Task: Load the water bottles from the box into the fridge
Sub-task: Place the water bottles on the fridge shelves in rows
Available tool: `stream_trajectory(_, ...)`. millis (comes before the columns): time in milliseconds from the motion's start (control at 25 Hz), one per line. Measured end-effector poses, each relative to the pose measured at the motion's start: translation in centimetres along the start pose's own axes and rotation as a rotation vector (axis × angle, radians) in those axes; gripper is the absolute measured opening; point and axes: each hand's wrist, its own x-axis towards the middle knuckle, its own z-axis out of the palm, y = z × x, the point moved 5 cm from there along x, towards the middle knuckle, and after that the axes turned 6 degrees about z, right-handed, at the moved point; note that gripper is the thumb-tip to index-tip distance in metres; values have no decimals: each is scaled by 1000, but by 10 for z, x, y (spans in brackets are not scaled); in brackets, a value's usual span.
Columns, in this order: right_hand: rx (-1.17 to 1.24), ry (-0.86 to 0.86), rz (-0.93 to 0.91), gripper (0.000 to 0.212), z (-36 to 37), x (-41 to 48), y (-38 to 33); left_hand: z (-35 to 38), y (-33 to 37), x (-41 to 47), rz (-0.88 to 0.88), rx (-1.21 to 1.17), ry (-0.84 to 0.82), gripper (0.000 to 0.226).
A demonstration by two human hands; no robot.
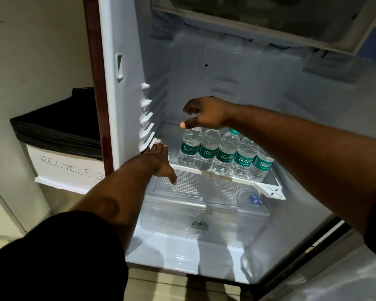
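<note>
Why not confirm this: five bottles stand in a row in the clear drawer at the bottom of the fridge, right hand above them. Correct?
Not quite. The head view shows the five bottles standing in a row on the shelf, not in the drawer below it, which looks empty. The right hand is indeed above them.

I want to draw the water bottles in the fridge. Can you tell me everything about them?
Five small water bottles stand upright in a row, side by side and touching, on the fridge's glass shelf near its white front edge. They are clear ribbed plastic, filled with water, with teal labels reading Bisleri. One green cap shows; the right hand hovers over the leftmost bottle's top, hiding other caps.
</note>
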Motion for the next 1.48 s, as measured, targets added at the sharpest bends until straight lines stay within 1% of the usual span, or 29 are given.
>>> stream_trajectory(80, 49, 47, 13, 79, 4, -7, 4, 1, 0, 1, 5, -14, 0, 141)
stream_trajectory(280, 62, 162, 9, 85, 6, -29, 14, 1, -3, -1, -1, -20, 14, 144)
stream_trajectory(400, 81, 188, 7, 88, 7, -51, 13, -3, 0, -5, -9, -22, 21, 145)
stream_trajectory(520, 23, 188, -42, 91, 20, -72, 6, -3, 1, -14, -41, -42, 2, 148)
stream_trajectory(640, -1, 210, -107, 97, 35, -91, -2, 3, 6, -38, -50, -68, 32, 149)
stream_trajectory(800, 43, 256, -172, 100, 63, -115, -14, 15, 23, -96, 56, -173, 133, 142)
stream_trajectory(920, 86, 215, -202, 101, 100, -133, -23, 40, 32, -153, 139, -270, 168, 135)
stream_trajectory(1120, 137, 140, -268, 98, 168, -150, -42, 95, 26, -223, 152, -296, 121, 128)
stream_trajectory(1240, 146, 95, -311, 95, 207, -151, -57, 115, 17, -246, 172, -298, 168, 124)
stream_trajectory(1280, 152, 71, -318, 94, 219, -150, -63, 119, 14, -251, 185, -307, 186, 121)
stream_trajectory(1400, 209, 35, -365, 91, 251, -156, -81, 127, 5, -264, 237, -339, 235, 100)
stream_trajectory(1440, 231, 28, -382, 90, 261, -157, -86, 134, 1, -268, 221, -356, 214, 99)
stream_trajectory(1480, 242, 13, -393, 89, 269, -157, -90, 143, -6, -272, 159, -377, 157, 105)
